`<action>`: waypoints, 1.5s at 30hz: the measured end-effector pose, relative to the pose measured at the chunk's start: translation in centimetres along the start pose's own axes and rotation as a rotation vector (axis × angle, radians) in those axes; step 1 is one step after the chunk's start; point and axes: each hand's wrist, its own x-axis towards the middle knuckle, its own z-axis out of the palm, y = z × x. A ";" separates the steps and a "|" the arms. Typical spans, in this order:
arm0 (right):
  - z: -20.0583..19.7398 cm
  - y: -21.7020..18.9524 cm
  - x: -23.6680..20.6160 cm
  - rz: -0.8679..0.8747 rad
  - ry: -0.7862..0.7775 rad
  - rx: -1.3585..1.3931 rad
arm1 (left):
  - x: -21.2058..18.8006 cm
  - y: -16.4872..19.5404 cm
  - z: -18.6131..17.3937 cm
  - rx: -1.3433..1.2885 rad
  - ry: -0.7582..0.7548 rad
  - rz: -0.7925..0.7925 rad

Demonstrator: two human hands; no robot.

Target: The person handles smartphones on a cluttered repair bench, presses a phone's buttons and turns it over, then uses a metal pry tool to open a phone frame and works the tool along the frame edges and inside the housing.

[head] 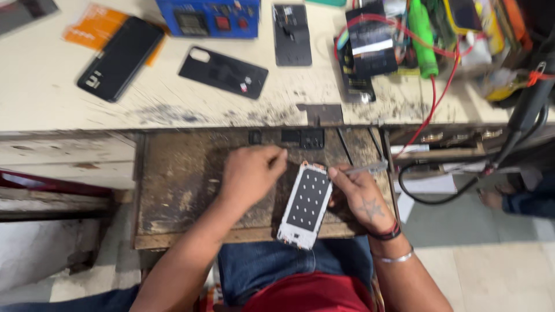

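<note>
A: White plastic, the opened keypad phone (pixel 304 205), lay face-down-looking on the worn wooden pull-out board (pixel 185 179), its dark inner panel with rows of contact dots turned up to you. I take that phone as the landmark. Its lower end hung just past the board's near edge, over your lap.

B: And your hands?

A: Your right hand (pixel 361 193) lay just right of the phone, touching its upper right side. Its fingers were closed round a thin metal tool (pixel 361 169), tweezers or a fine probe, I could not tell which; the shaft ran off to the right, away from the phone's top corner. Your left hand (pixel 250 173) sat just left of the phone, fingers curled under, fingertips pinched up near the phone's top left. Whether they held some small part I could not tell.

B: Step in hand, as you judged it?

A: Judgement only: you were mid-disassembly or inspection at the phone's upper end, tool at the ready. The next move would have called for a steady hold on the body with your left hand and a light touch from the tool at the top edge, since the phone overhung the board and could tip.

B: Surroundings?

A: Beyond the phone, up on the pale bench top (pixel 52 86): a black back cover (pixel 222 72), a black smartphone (pixel 120 58) further left, a blue box-shaped instrument (pixel 208 17), and red leads (pixel 430 104) trailing down on the right.
</note>
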 end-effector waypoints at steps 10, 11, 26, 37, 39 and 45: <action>0.5 0.9 -0.2 -0.075 -0.041 0.037 | -1.1 0.6 1.0 -0.485 -0.197 -0.074; 0.5 1.1 -0.2 -0.081 -0.047 0.028 | -1.2 0.6 1.2 -0.479 -0.178 -0.072; 0.7 1.4 0.0 -0.135 0.010 0.092 | -1.4 0.1 2.7 -0.667 -0.425 -0.138; -0.3 0.8 -1.4 -0.410 0.261 0.020 | -1.1 -0.3 2.5 -0.591 -0.404 -0.177; -0.7 0.7 -1.6 -0.462 0.293 0.124 | -1.1 -0.2 2.4 -0.573 -0.403 -0.176; -0.3 0.5 -2.2 -0.520 0.283 0.092 | -1.0 0.1 2.0 -0.552 -0.412 -0.181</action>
